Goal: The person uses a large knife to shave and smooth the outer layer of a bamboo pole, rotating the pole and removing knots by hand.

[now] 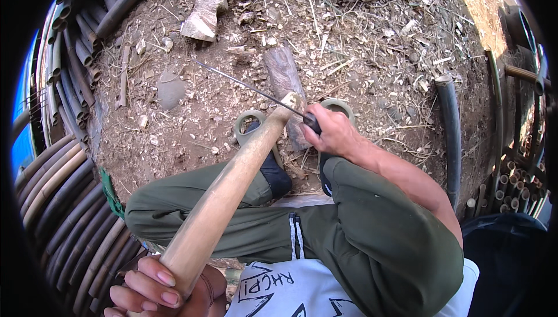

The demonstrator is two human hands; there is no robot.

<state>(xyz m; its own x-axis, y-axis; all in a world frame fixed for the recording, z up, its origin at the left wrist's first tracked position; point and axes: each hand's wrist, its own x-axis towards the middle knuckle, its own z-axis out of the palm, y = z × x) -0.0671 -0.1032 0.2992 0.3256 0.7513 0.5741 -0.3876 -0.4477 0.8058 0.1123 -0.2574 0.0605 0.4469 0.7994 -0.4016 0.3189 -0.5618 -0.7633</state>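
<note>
My left hand (154,288), at the lower left, is closed round the thick near end of a pale, peeled pole (226,195). This pole slants away to the upper right, and its narrower-looking knobby end lies by the short grey log (282,71) on the ground. In my right hand (337,134) is the black handle of a long knife (244,86). Its thin blade points to the far left and passes at the pole's far end; whether it touches the wood I cannot tell.
Wood chips litter the dirt ground (395,78). Bamboo poles (64,218) are stacked along the left. A dark bamboo pole (449,136) lies on the right, and a split log (212,3) lies at the far side. My bent legs (383,241) flank the work.
</note>
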